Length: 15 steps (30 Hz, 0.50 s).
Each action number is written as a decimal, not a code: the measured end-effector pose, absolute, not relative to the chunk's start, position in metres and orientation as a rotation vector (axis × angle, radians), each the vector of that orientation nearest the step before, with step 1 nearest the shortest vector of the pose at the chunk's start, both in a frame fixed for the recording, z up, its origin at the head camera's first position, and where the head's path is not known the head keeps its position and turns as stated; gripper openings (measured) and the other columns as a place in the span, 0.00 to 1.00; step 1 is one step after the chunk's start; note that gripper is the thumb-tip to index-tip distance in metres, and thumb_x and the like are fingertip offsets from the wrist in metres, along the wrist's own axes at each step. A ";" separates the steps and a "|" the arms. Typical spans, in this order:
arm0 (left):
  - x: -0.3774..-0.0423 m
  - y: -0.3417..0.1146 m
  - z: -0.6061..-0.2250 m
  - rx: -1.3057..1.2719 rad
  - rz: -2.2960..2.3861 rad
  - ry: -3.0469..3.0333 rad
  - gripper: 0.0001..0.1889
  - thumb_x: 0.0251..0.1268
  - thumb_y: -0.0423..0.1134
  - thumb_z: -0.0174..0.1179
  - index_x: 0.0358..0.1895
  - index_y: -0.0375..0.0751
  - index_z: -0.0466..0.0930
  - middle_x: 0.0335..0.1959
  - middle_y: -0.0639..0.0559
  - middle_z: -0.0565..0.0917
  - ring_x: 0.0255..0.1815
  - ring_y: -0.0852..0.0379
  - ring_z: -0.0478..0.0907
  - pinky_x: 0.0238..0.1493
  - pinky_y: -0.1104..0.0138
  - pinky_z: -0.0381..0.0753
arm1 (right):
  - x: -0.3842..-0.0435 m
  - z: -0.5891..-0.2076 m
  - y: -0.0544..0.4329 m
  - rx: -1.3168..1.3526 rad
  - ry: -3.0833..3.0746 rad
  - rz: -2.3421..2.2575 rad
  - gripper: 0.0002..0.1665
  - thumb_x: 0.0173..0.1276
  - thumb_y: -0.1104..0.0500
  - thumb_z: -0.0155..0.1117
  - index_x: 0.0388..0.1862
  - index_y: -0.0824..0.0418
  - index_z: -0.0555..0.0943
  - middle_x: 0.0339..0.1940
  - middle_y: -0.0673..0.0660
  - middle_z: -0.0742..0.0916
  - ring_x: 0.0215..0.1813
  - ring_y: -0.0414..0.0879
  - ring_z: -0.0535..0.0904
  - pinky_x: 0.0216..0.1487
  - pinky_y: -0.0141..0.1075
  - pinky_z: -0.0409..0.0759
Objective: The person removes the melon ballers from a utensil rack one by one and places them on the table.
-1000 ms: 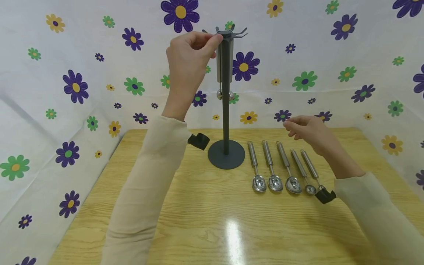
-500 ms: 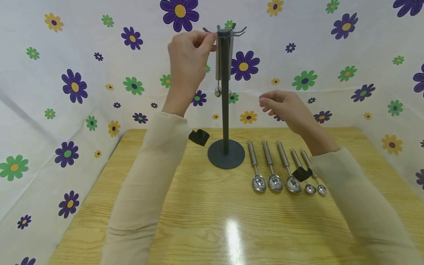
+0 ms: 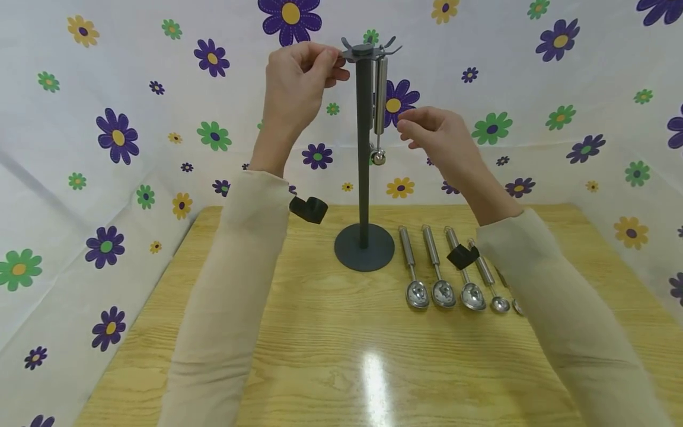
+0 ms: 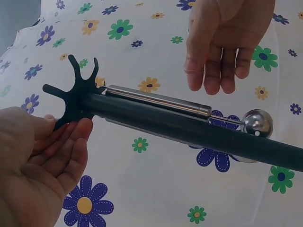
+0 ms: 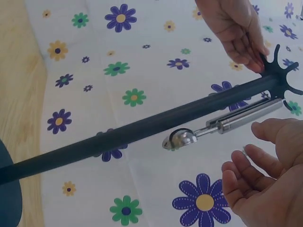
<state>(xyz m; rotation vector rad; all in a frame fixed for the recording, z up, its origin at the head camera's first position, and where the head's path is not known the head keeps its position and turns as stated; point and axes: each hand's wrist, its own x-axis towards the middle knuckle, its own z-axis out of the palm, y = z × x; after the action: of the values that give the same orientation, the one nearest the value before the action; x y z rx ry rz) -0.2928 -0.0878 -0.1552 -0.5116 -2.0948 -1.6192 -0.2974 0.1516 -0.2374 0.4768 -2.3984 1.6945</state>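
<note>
My left hand (image 3: 299, 89) pinches one hook of the dark grey hanging stand (image 3: 363, 148) at its top; thumb and fingers on that hook also show in the left wrist view. From the hooked head (image 4: 78, 90) hang at least two steel scoops (image 3: 380, 95) with small round bowls, one partly behind the other, close to the pole. My right hand (image 3: 440, 139) is just right of the hanging scoops, fingers loosely bent and holding nothing. A gap between it and the scoop handle (image 5: 251, 116) shows in the right wrist view.
On the wooden table (image 3: 299, 332), several steel scoops (image 3: 443, 293) lie in a row right of the stand's round base (image 3: 365, 261). My right sleeve (image 3: 539, 267) covers part of the rightmost one. Behind hangs a flowered white cloth (image 3: 213, 107).
The stand's head has turned under my left hand, bringing the hanging scoops from behind the pole to its right side. My right hand has moved up and left, close to them.
</note>
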 end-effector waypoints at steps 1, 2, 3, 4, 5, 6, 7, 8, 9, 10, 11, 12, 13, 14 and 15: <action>-0.294 -0.089 -0.155 -0.518 -1.620 -2.096 0.13 0.79 0.34 0.56 0.53 0.28 0.85 0.48 0.38 0.87 0.43 0.54 0.88 0.53 0.72 0.83 | -0.299 -0.236 0.148 0.483 -2.364 1.723 0.23 0.78 0.51 0.63 0.63 0.65 0.81 0.49 0.55 0.85 0.51 0.48 0.79 0.55 0.35 0.79; -0.296 -0.090 -0.155 -0.520 -1.619 -2.098 0.13 0.80 0.34 0.56 0.53 0.28 0.84 0.48 0.37 0.87 0.44 0.54 0.88 0.54 0.72 0.82 | -0.300 -0.234 0.144 0.491 -2.335 1.743 0.23 0.78 0.52 0.64 0.63 0.65 0.81 0.50 0.56 0.85 0.52 0.48 0.79 0.57 0.35 0.79; -0.297 -0.091 -0.156 -0.517 -1.625 -2.099 0.13 0.80 0.34 0.55 0.53 0.28 0.84 0.49 0.38 0.87 0.44 0.54 0.88 0.54 0.72 0.82 | -0.301 -0.233 0.141 0.488 -2.314 1.763 0.22 0.78 0.53 0.64 0.63 0.65 0.81 0.51 0.56 0.85 0.53 0.48 0.79 0.57 0.35 0.79; -0.298 -0.091 -0.156 -0.514 -1.630 -2.100 0.13 0.80 0.34 0.55 0.54 0.28 0.84 0.49 0.37 0.87 0.44 0.54 0.88 0.54 0.72 0.82 | -0.302 -0.232 0.138 0.489 -2.294 1.781 0.22 0.78 0.54 0.64 0.64 0.65 0.80 0.52 0.57 0.85 0.54 0.49 0.79 0.58 0.35 0.79; -0.299 -0.092 -0.156 -0.510 -1.635 -2.100 0.13 0.80 0.34 0.55 0.54 0.28 0.84 0.49 0.37 0.87 0.44 0.54 0.88 0.54 0.72 0.82 | -0.303 -0.230 0.134 0.489 -2.281 1.796 0.22 0.78 0.55 0.64 0.65 0.65 0.80 0.53 0.57 0.85 0.54 0.49 0.79 0.59 0.35 0.79; -0.300 -0.092 -0.156 -0.507 -1.643 -2.096 0.13 0.80 0.34 0.56 0.54 0.28 0.84 0.49 0.38 0.87 0.44 0.54 0.88 0.54 0.72 0.82 | -0.304 -0.229 0.132 0.491 -2.268 1.813 0.22 0.78 0.55 0.64 0.65 0.65 0.80 0.54 0.57 0.84 0.55 0.50 0.79 0.60 0.35 0.79; -0.300 -0.092 -0.157 -0.507 -1.647 -2.092 0.13 0.80 0.34 0.56 0.54 0.29 0.84 0.49 0.38 0.87 0.44 0.54 0.88 0.54 0.72 0.82 | -0.305 -0.228 0.129 0.488 -2.257 1.830 0.23 0.78 0.56 0.64 0.66 0.65 0.79 0.55 0.57 0.84 0.56 0.50 0.79 0.60 0.36 0.79; -0.301 -0.092 -0.157 -0.509 -1.654 -2.083 0.13 0.79 0.34 0.56 0.54 0.29 0.84 0.48 0.38 0.87 0.44 0.54 0.88 0.54 0.72 0.82 | -0.306 -0.227 0.126 0.491 -2.247 1.846 0.23 0.78 0.56 0.64 0.66 0.65 0.79 0.55 0.57 0.84 0.57 0.50 0.79 0.61 0.36 0.79; -0.301 -0.092 -0.158 -0.512 -1.667 -2.071 0.13 0.79 0.34 0.56 0.54 0.29 0.84 0.48 0.39 0.87 0.44 0.54 0.88 0.54 0.72 0.82 | -0.307 -0.227 0.124 0.495 -2.238 1.867 0.23 0.78 0.57 0.65 0.66 0.66 0.79 0.55 0.58 0.84 0.57 0.50 0.79 0.61 0.37 0.79; -0.301 -0.092 -0.158 -0.514 -1.680 -2.058 0.13 0.79 0.34 0.56 0.53 0.29 0.84 0.48 0.39 0.87 0.44 0.54 0.87 0.55 0.71 0.82 | -0.308 -0.226 0.122 0.503 -2.227 1.886 0.22 0.77 0.58 0.65 0.66 0.66 0.79 0.55 0.58 0.84 0.57 0.51 0.79 0.61 0.37 0.79; -0.300 -0.092 -0.159 -0.513 -1.700 -2.042 0.12 0.79 0.34 0.57 0.53 0.28 0.84 0.47 0.39 0.87 0.44 0.54 0.87 0.55 0.71 0.82 | -0.309 -0.225 0.120 0.505 -2.222 1.900 0.22 0.77 0.58 0.65 0.65 0.66 0.79 0.54 0.57 0.84 0.56 0.50 0.80 0.61 0.37 0.79; -0.300 -0.091 -0.160 -0.509 -1.722 -2.027 0.12 0.79 0.34 0.58 0.53 0.28 0.84 0.47 0.39 0.87 0.44 0.54 0.87 0.55 0.71 0.82 | -0.310 -0.225 0.118 0.510 -2.217 1.910 0.22 0.77 0.58 0.65 0.65 0.66 0.79 0.54 0.57 0.84 0.55 0.50 0.80 0.61 0.38 0.79; -0.300 -0.091 -0.161 -0.507 -1.742 -2.010 0.12 0.78 0.34 0.58 0.53 0.28 0.84 0.47 0.39 0.87 0.44 0.53 0.87 0.55 0.71 0.82 | -0.311 -0.225 0.116 0.515 -2.211 1.925 0.21 0.77 0.59 0.65 0.65 0.66 0.79 0.53 0.57 0.84 0.55 0.50 0.79 0.60 0.38 0.79; -0.299 -0.090 -0.162 -0.501 -1.761 -1.996 0.12 0.78 0.34 0.58 0.52 0.28 0.84 0.47 0.38 0.87 0.44 0.53 0.87 0.55 0.71 0.82 | -0.313 -0.225 0.114 0.526 -2.208 1.936 0.21 0.77 0.59 0.65 0.64 0.66 0.79 0.52 0.57 0.84 0.54 0.50 0.79 0.61 0.40 0.79; -0.299 -0.089 -0.163 -0.498 -1.775 -1.981 0.11 0.78 0.34 0.59 0.52 0.28 0.84 0.46 0.39 0.87 0.43 0.53 0.87 0.55 0.71 0.82 | -0.313 -0.225 0.113 0.534 -2.206 1.947 0.20 0.77 0.60 0.65 0.63 0.66 0.79 0.52 0.57 0.84 0.53 0.50 0.79 0.61 0.41 0.79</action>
<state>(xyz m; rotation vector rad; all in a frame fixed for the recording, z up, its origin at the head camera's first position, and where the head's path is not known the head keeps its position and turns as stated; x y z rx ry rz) -0.2987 -0.0895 -0.1628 -0.4977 -1.9814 -1.7749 -0.3135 0.1129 -0.2254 0.5339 -2.2055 1.9466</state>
